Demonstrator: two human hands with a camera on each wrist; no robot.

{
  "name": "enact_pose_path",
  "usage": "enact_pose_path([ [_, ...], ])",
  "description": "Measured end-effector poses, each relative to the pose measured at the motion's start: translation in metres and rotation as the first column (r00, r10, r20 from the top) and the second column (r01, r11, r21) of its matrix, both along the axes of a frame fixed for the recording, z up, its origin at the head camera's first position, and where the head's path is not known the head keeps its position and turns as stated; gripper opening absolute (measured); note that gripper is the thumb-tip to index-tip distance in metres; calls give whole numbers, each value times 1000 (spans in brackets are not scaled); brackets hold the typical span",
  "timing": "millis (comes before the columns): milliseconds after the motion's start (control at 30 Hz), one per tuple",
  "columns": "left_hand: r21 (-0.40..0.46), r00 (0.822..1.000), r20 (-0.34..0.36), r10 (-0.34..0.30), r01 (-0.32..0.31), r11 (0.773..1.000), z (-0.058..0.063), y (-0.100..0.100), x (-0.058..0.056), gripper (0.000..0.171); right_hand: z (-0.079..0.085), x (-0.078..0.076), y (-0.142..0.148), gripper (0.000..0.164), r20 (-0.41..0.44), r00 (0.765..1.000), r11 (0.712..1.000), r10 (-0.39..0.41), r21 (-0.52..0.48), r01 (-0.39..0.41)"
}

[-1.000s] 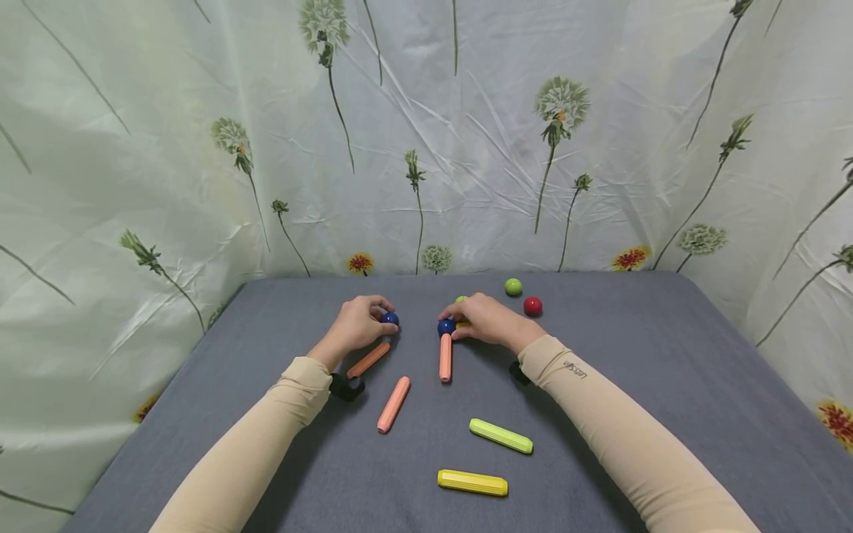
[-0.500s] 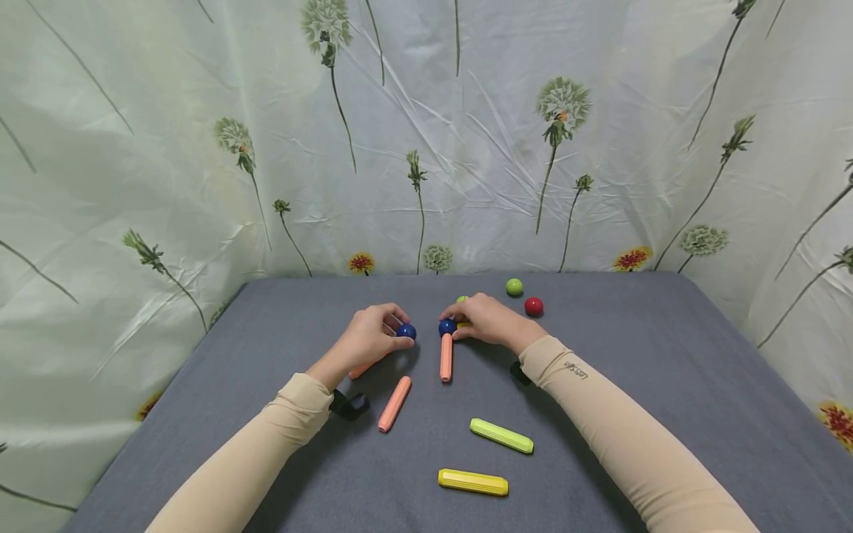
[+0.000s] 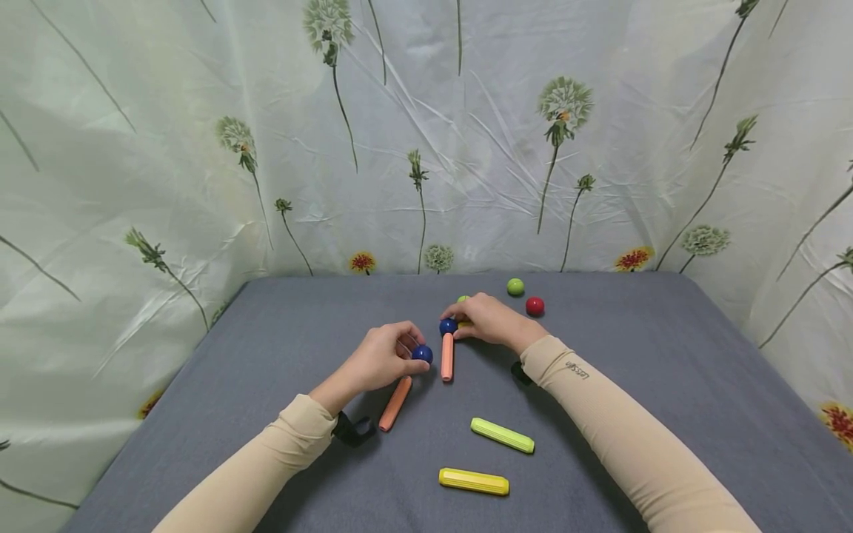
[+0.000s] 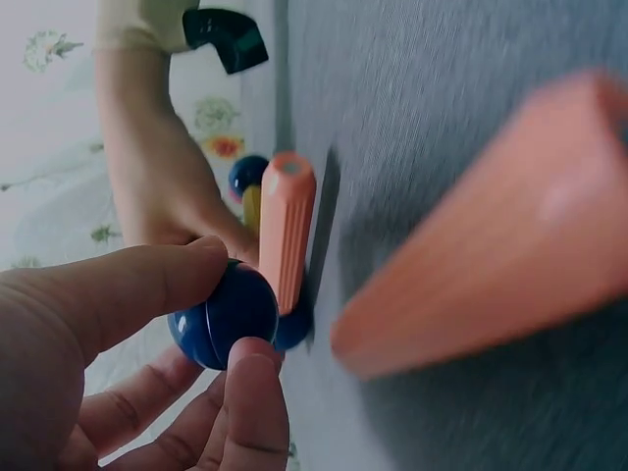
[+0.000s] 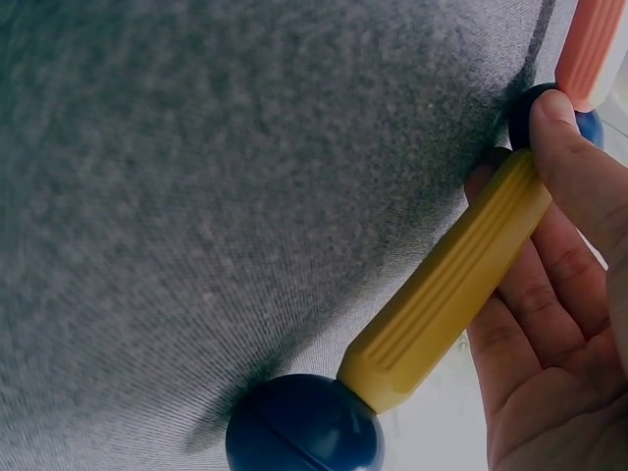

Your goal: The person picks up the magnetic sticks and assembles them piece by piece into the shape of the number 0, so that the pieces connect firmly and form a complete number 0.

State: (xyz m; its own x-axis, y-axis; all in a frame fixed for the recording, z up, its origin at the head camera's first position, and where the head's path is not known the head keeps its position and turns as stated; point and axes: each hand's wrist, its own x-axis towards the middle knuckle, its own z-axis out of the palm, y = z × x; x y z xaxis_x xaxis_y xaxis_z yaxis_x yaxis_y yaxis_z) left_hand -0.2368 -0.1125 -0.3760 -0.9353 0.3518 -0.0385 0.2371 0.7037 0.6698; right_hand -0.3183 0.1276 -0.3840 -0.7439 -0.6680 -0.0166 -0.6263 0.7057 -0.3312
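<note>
My left hand point(image 3: 389, 357) pinches a glossy blue ball point(image 4: 224, 316) between thumb and fingertips, held above the table. Just to its right, a ribbed orange stick point(image 3: 447, 358) points toward me, its far end at another blue ball point(image 3: 449, 326). My right hand point(image 3: 492, 321) holds that second ball, with the thumb point(image 5: 557, 113) pressed on it. From the same ball a yellow stick point(image 5: 446, 285) runs to a further blue ball point(image 5: 304, 427), mostly hidden by the right hand in the head view. Below the left hand lies a loose orange stick point(image 3: 396, 404).
Nearer me lie a lime-green stick point(image 3: 503, 435) and a yellow stick point(image 3: 474, 481). Toward the back are a green ball point(image 3: 515, 286), a red ball point(image 3: 535, 306) and another green ball point(image 3: 464, 300), partly behind the right hand. A flowered curtain point(image 3: 426, 133) hangs behind the table.
My left hand has carried its blue ball right and toward me, to beside the orange stick's near end. It now hides the other loose orange stick. The right hand has stayed put.
</note>
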Motion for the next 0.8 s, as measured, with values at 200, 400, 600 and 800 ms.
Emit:
enact_pose_path([
  [200,12,999,17,-43,43,999,-6,8,11,26,-1,1,1,39,-13,1000,1000,5,-11,-5],
  [400,36,995,27,-99,98,995,-11,13,18,28,1,2,1,39,-16,1000,1000,2,-13,-2],
  [600,39,992,16,-121,120,992,-13,16,24,28,1,3,0,39,-12,1000,1000,-2,-10,2],
  [800,25,991,18,-134,134,991,-16,19,29,28,2,4,0,39,-15,1000,1000,-2,-7,2],
])
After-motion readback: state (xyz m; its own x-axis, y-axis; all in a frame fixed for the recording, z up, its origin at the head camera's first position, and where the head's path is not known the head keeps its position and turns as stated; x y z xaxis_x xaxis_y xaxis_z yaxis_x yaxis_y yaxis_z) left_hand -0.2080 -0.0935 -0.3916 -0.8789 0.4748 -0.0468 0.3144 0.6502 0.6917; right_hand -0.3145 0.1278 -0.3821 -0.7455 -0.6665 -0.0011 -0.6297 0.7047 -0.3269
